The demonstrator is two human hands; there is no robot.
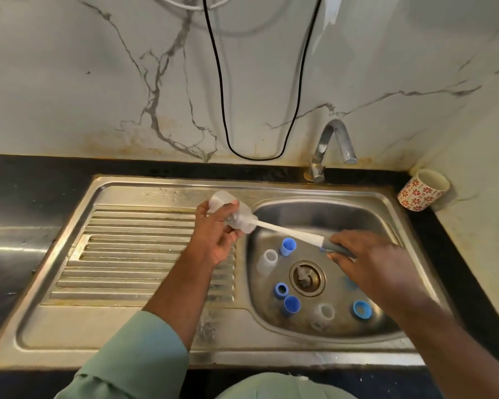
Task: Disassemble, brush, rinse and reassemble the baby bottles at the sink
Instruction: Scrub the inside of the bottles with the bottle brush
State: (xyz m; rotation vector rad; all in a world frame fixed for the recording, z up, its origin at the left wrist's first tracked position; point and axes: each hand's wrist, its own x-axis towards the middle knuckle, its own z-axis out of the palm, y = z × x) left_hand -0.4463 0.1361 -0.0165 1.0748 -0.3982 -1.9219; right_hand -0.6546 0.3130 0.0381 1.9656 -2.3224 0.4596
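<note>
Fingers point(232, 210) of the left hand point(216, 234) curl round a clear baby bottle point(228, 210) and hold it up over the left edge of the sink bowl point(314, 211). Its open end points right. The right hand point(369, 260) grips the gray handle of a bottle brush point(288, 231), and the white brush head is at the bottle's mouth. How far in it goes I cannot tell.

Down in the bowl, loose bottle parts lie around the drain point(307, 277). A blue cap point(287, 246) and a clear part point(268, 260) lie on the far left. A blue ring point(282, 290) and another blue cap point(291, 305) lie near left. A clear part point(324, 313) and a second blue ring point(362, 309) lie at the near side.

A tap point(329, 145) stands at the far edge. A flowery cup point(422, 190) lies tipped in the far right corner.
</note>
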